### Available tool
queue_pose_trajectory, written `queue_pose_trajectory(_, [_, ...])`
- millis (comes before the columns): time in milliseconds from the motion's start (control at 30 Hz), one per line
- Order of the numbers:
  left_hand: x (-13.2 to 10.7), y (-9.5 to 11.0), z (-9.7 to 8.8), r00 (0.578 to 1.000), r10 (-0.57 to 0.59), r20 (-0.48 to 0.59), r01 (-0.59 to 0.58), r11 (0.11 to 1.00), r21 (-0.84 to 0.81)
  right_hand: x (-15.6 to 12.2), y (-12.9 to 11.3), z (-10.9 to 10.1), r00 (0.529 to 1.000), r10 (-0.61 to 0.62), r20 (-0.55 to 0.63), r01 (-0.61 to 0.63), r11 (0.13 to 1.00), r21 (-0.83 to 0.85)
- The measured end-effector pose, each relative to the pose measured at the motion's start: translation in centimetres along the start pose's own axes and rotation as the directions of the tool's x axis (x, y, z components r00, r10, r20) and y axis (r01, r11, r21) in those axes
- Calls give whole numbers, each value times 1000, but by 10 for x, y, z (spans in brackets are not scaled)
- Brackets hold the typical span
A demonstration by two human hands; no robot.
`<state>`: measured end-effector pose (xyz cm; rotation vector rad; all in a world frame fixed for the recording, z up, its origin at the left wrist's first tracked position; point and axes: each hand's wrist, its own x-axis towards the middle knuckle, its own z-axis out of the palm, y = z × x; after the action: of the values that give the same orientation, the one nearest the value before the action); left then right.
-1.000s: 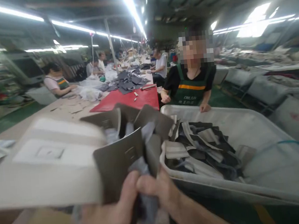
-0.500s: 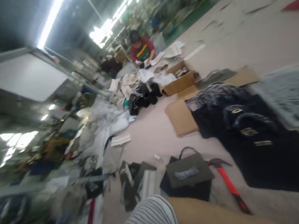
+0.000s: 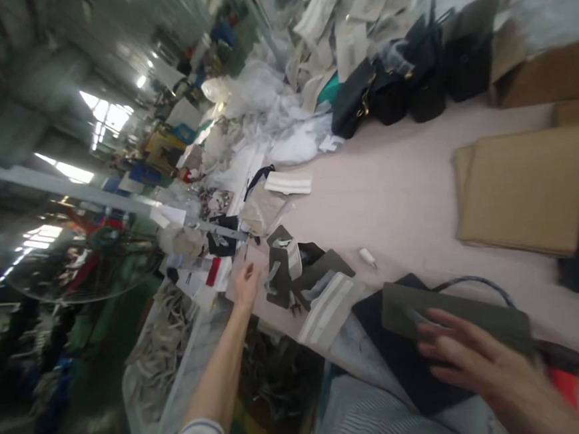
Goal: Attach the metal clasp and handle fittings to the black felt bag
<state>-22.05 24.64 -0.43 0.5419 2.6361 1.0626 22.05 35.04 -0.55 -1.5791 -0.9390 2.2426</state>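
Observation:
My right hand [image 3: 465,353] reaches over a dark grey-green flat panel [image 3: 457,304] near the front of the table, fingers stretched and apart. Its fingertips are at a clear plastic strip [image 3: 418,319] on the panel; contact is hard to judge. Under the panel lies a black piece [image 3: 406,368], and a thin dark cord handle [image 3: 480,282] arches behind it. My left hand [image 3: 246,287] is extended to the table's left edge, beside grey-green pieces [image 3: 288,270] with plastic wrapping. Blur hides how its fingers are set and whether anything is in them.
A red-handled hammer [image 3: 563,382] lies by my right wrist, partly covered. Brown cardboard sheets [image 3: 523,192] lie at right. Black bags [image 3: 390,89] and pale pieces [image 3: 354,18] are piled behind. A white strip piece [image 3: 327,311] and a small white tube [image 3: 367,258] lie mid-table.
The view has swung left and down. Both hands have come into view, the left out to the table edge, the right over the grey-green panel. The co-worker has left the view.

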Motion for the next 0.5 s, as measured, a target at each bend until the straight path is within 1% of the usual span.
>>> queue_pose_trajectory(33, [21,-16,-7,1000,-29,2,29,999,15,12,1,27,997,56,51,-57,998,1])
queue_pose_trajectory(67, [39,-31,-10,999,-50,18,49,998,28,26,4,54,989,112,94,-111,994,-11])
queue_pose_trajectory(100, [57,-43,-9,997,-63,41,62,997,39,39,9,81,981,159,109,-157,987,-25])
queue_pose_trajectory(167, [89,-65,-1,992,-78,100,74,996,46,66,18,127,970,225,98,-224,974,-23])
queue_pose_trajectory(200, [104,-74,5,988,-86,130,81,996,45,79,22,145,966,248,77,-248,969,-4])
queue_pose_trajectory(267, [133,-91,17,976,-111,187,106,994,36,104,28,173,963,268,35,-270,962,36])
queue_pose_trajectory(367, [168,-111,35,953,-158,259,158,987,20,138,31,201,962,269,-44,-266,962,69])
queue_pose_trajectory(433, [183,-117,48,936,-176,304,182,983,10,158,31,219,956,264,-126,-256,964,71])
queue_pose_trajectory(500, [189,-116,63,926,-171,337,187,982,-16,175,29,238,948,257,-190,-248,966,68])
